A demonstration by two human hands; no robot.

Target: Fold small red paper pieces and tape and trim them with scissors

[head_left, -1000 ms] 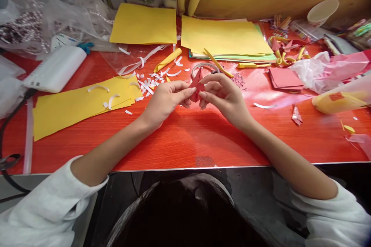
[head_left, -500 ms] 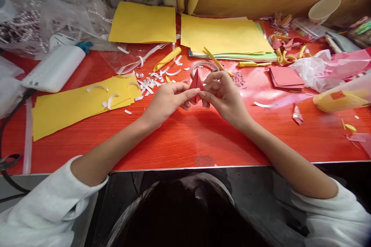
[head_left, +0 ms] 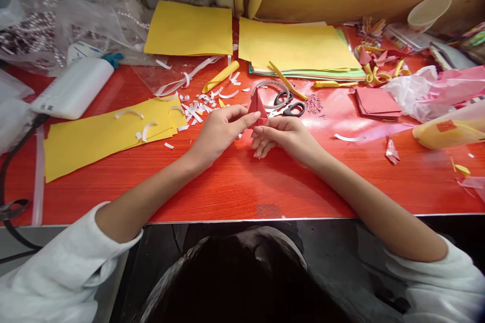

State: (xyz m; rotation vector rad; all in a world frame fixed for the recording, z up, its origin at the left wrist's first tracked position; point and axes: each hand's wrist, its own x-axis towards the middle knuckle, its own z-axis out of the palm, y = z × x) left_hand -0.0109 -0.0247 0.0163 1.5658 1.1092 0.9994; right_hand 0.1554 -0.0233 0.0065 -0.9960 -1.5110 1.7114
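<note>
Head view: L hand [head_left: 215, 133] clamps a folded red paper piece [head_left: 258, 109] btwn thumb & fingers, point up, above the mid. of a red wood-grain desk [head_left: 227, 186]. R hand [head_left: 290, 141] has thumb & index together at the piece's lower R edge, other fingers loosely curled below. Just beyond, black-handled scissors [head_left: 287, 110] lie w/ a gray printed ring [head_left: 271, 83]; a thin yellow paper strip [head_left: 288, 81] slants nearby. White paper scraps [head_left: 193, 111] litter the area L of the ring, some atop long yellow paper sheets [head_left: 87, 146] at L. Far side: a yellow sheet [head_left: 189, 28] and, to its R, a stack of colored paper [head_left: 295, 43], yellow on top. At R, a pile of red paper squares [head_left: 375, 102] sits beside crumpled white-and-pink plastic [head_left: 413, 86]; a white cup [head_left: 430, 12] tilts at far R. A white, corded device [head_left: 74, 88] lies at L, nr. bagged beads [head_left: 34, 30].
</note>
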